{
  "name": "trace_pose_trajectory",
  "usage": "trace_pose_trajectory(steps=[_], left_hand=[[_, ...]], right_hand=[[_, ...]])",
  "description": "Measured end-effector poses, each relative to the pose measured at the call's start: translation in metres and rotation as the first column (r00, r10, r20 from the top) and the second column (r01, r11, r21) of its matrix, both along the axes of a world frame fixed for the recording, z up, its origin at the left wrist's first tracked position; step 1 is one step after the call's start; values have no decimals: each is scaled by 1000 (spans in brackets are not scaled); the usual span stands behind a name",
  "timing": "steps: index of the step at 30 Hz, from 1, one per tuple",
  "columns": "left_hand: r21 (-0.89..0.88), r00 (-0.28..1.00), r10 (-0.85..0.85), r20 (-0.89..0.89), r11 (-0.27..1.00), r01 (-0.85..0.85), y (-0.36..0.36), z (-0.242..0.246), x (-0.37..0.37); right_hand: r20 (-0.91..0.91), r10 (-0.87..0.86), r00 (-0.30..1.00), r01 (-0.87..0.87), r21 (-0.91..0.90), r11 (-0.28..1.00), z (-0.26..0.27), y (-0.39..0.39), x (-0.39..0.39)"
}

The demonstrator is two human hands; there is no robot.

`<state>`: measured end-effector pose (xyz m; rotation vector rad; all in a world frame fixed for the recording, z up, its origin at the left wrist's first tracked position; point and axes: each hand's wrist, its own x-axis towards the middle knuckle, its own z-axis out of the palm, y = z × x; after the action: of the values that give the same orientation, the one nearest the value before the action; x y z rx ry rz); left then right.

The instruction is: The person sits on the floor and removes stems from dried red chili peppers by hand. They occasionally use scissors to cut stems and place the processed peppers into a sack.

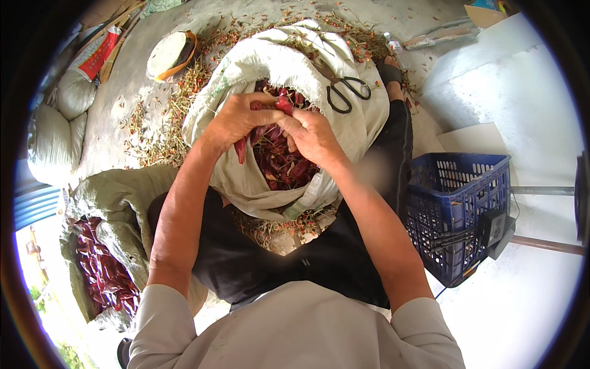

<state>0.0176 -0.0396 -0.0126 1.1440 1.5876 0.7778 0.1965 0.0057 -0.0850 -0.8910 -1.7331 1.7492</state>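
Between my legs stands a white woven sack (226, 166), its mouth rolled back around a heap of dried red chili peppers (290, 168). Above the opening, my left hand (239, 115) grips several chilies, and one long pepper (240, 150) hangs below its palm. My right hand (313, 136) meets it at the fingertips, pinching a red chili (285, 105). Its other fingers are curled and partly hidden. Black-handled scissors (341, 92) rest on the sack's folded far right side, apart from both hands.
Stem and cap scraps (184, 106) litter the floor around the sack. A blue plastic crate (456, 198) with a black device on its side stands at right. An open sack (115, 184) of glossy red chilies lies at left. Filled white sacks (55, 143) lean farther back.
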Motion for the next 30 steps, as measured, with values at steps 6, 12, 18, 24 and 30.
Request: trace_pose_trajectory(steps=[6, 12, 18, 24, 30], left_hand=[[128, 948, 95, -303, 990, -58, -5, -8, -7], [292, 885, 96, -456, 955, 47, -7, -2, -4], [392, 734, 163, -659, 908, 150, -9, -1, -6], [346, 718, 213, -663, 937, 41, -8, -2, -11], [266, 807, 237, -540, 959, -103, -10, -5, -10]], right_hand=[[351, -40, 936, -49, 239, 970, 31, 16, 4], [399, -118, 909, -201, 669, 715, 62, 31, -16], [559, -186, 808, -414, 763, 496, 76, 41, -33], [556, 166, 814, -413, 353, 840, 88, 65, -42], [369, 41, 928, -273, 602, 750, 49, 61, -53]])
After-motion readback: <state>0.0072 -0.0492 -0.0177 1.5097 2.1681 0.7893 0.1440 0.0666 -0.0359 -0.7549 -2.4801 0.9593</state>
